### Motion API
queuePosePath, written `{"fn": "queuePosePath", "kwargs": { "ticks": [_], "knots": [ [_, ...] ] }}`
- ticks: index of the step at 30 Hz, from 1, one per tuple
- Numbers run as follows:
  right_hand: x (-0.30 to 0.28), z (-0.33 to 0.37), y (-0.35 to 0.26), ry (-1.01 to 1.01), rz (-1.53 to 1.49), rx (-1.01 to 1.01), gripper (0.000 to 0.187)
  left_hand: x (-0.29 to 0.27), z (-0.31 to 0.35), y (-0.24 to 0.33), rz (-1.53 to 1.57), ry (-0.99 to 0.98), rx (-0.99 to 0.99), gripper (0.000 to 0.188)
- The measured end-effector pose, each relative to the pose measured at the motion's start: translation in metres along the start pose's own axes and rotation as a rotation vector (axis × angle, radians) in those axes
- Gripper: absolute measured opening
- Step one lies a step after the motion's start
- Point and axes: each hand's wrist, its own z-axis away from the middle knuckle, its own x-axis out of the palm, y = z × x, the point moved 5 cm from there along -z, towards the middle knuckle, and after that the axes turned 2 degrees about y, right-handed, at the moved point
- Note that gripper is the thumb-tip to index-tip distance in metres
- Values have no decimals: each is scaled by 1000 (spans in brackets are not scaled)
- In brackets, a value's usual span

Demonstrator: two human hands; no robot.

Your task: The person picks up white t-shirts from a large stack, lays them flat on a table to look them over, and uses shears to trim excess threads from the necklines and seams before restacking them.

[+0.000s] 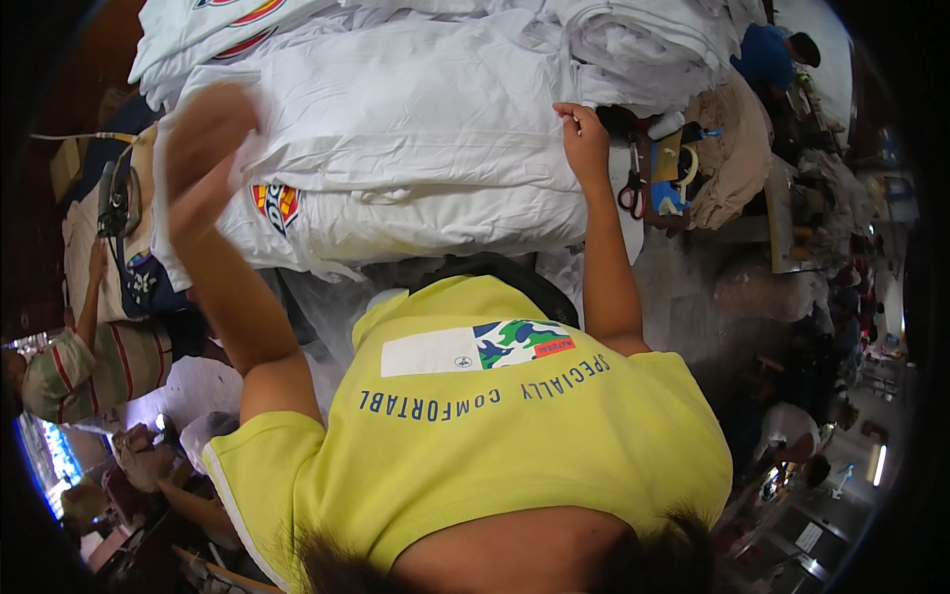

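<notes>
White T-shirts [416, 89] lie spread and layered across the work surface in front of me, wrinkled, with a colourful printed emblem [276, 206] near the left of the front fold. Over the left side of this cloth is my left hand [213, 139], raised and smeared by motion, so its fingers cannot be read. My right hand [584, 134] is at the right edge of the white cloth. Its fingers are curled together at the fabric's edge, and what they pinch, if anything, is hidden.
Beyond lies a heap of rolled white garments [643, 45]. Black-handled scissors [631, 193], a tape roll [687, 166] and beige cloth [732, 148] sit right of my right forearm. At left, a person in a striped shirt [99, 371] reaches toward an iron [117, 203].
</notes>
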Motion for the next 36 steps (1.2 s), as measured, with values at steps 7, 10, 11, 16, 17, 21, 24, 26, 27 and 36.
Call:
{"fn": "queuePosePath", "kwargs": {
  "ticks": [7,10,11,16,17,21,24,26,27,36],
  "knots": [
    [43,24,13,-278,-14,4,26,-2,66,-228,-861,135,-372,25],
    [72,45,-10,-486,209,2,38,-12,71,-201,-983,208,-257,18],
    [81,52,-4,-440,204,-53,37,-11,68,-197,-988,182,-235,17],
    [78,34,-19,-705,226,-149,29,-24,72,-178,-790,330,-205,10],
    [65,23,-20,-723,122,6,28,-26,68,-169,-712,393,-251,12],
    [-13,-11,-41,-737,-355,427,18,-13,57,-102,-543,320,-381,21],
    [-81,-45,-57,-546,-481,348,17,15,59,-79,-660,48,-155,32],
    [-128,-69,-57,-293,-470,257,23,38,59,-69,-802,-72,27,33],
    [-142,-83,-69,-316,-384,200,23,49,62,-72,-759,-93,32,33],
    [-27,-222,-199,113,-181,-689,19,210,27,-78,-118,-209,-317,31]
  ]
}}
